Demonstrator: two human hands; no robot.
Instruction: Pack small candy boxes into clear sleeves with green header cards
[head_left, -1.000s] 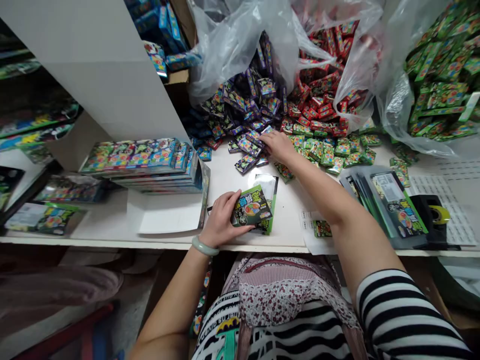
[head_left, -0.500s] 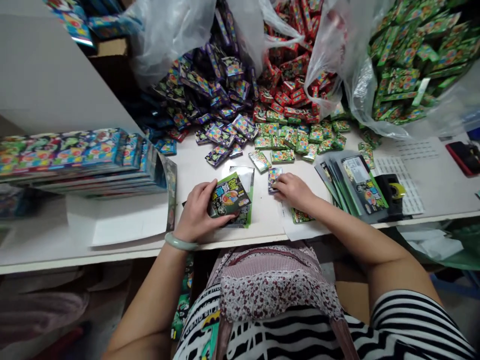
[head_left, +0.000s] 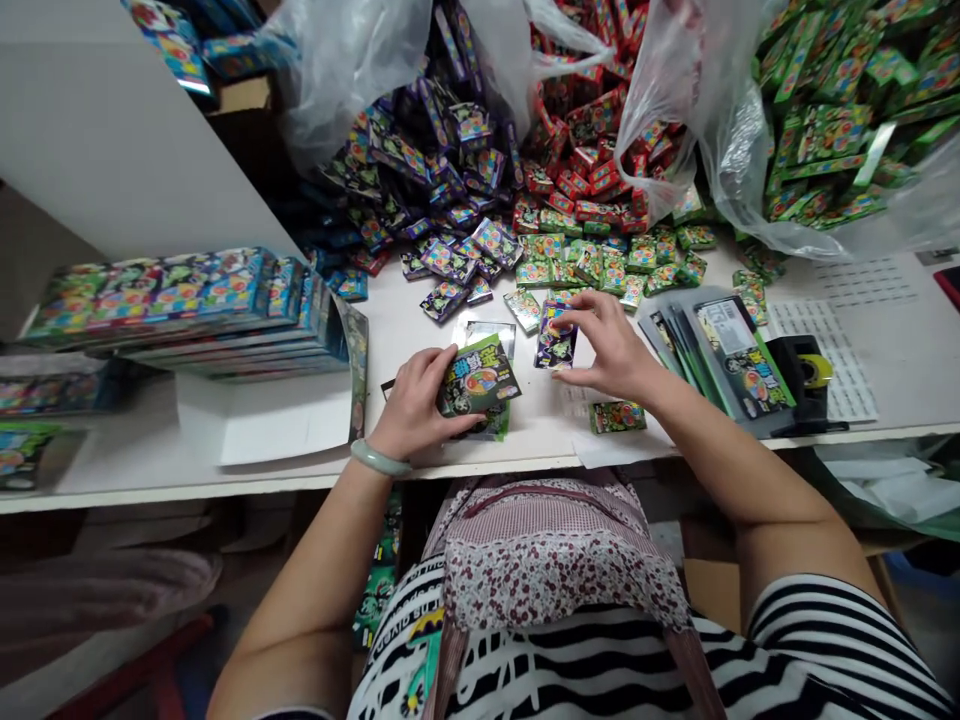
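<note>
My left hand (head_left: pixel 416 400) is closed around the edge of a black-and-green printed packet (head_left: pixel 484 380). The packet is held tilted, over a clear sleeve (head_left: pixel 491 338) and a second green-edged packet, mostly hidden, on the table. On the right, my right hand (head_left: pixel 604 345) has its thumb and fingers apart at the right side of a small purple box (head_left: pixel 553 345). The box lies flat on the table, and a fingertip seems to touch or hover over it. Below that hand, a small green box (head_left: pixel 617 416) lies by a sheet of white paper.
Small purple boxes (head_left: pixel 457 255), red boxes (head_left: pixel 592 180) and green boxes (head_left: pixel 547 272) are heaped at the back with plastic bags. A white tray (head_left: pixel 277 430) and stacked boxes (head_left: pixel 172 290) stand left. Sleeved packets (head_left: pixel 731 350) and a tape dispenser (head_left: pixel 806 375) lie right.
My right hand's fingers have spread from their grip on the purple box, which now shows its broad face flat. The left hand keeps hold of the packet. The camera view has shifted slightly.
</note>
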